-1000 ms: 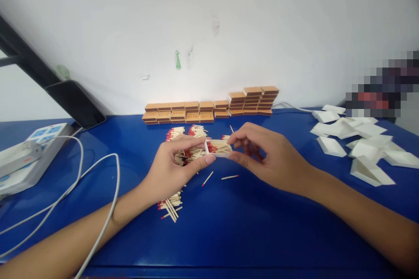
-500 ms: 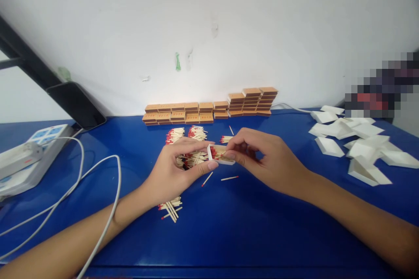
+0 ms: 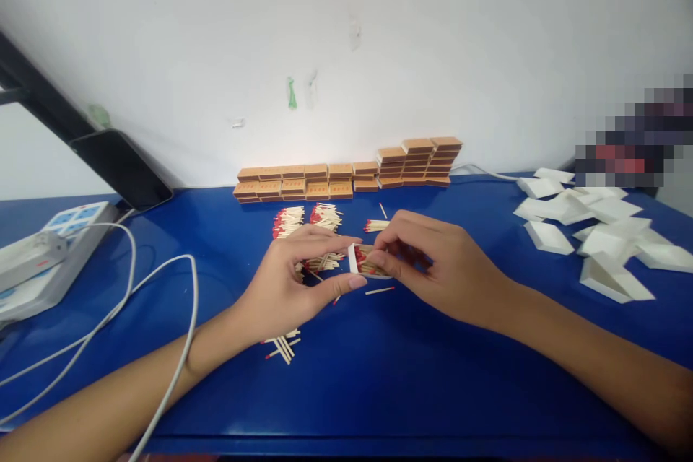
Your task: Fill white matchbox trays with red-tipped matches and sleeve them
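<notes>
A white matchbox tray with red-headed matches in it is held above the blue table by my left hand, thumb in front and fingers behind. My right hand is closed in a pinch over the tray's right end, its thumb and forefinger on the matches inside. Exactly how many it grips is hidden by the fingers. Behind and beneath my left hand lie heaps of loose matches, partly covered by it. Single matches, such as one stick, lie near the tray.
Stacked brown matchboxes line the wall. White empty trays are piled at the right. At the left are a power strip, a white cable crossing over my left forearm, and a dark phone-like slab.
The tray and my left hand have shifted slightly right. My right thumb and forefinger have moved deeper over the matches in the tray. The camera view has tilted a little.
</notes>
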### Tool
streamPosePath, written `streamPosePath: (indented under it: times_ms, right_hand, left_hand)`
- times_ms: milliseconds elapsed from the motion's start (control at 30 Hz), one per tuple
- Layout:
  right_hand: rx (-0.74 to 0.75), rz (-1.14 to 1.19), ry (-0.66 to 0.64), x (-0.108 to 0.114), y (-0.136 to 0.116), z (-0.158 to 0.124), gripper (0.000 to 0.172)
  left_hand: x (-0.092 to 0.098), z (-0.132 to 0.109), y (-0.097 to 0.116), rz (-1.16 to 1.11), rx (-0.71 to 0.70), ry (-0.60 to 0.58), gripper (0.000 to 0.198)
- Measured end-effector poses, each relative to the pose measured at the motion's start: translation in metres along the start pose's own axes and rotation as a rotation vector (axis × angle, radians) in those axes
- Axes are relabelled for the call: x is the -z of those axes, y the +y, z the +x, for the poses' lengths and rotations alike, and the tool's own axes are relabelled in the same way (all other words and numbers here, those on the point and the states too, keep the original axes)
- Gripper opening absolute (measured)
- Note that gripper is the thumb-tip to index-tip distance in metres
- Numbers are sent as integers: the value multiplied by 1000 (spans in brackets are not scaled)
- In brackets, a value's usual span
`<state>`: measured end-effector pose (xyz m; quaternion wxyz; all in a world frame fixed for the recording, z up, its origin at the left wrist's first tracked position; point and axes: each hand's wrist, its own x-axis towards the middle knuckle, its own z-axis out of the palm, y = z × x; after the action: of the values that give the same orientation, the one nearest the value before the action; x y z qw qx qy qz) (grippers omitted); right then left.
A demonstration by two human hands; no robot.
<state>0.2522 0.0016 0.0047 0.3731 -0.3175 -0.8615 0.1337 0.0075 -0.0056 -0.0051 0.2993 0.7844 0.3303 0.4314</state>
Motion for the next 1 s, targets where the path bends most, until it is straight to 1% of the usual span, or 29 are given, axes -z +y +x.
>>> streamPosePath:
  times_ms: [133,333,433,533,700,867,1000]
  right_hand:
    - [22,-36,-3,2,3,0,9]
    - [38,-45,29,2,2,-1,6]
    - [32,-42,39,3,1,-1,6]
    - [25,-34,33,2,2,-1,6]
    - [67,-16,25,-1,0,-1,7]
    - [89,-34,50,-2,-2,-1,4]
    - [91,-52,26,-2,-1,-1,2]
  left_hand:
    - [1,1,-1,8,-9,52,36]
    - [1,-1,-1,-5,76,99,37]
    - [0,-2,-1,-12,107,94,36]
    - [0,-2,-2,3,62,72,34]
    - [0,0,0,47,-44,17,35]
    - [1,-1,3,66,-67,9,36]
    - [1,-1,0,64,-59,8,36]
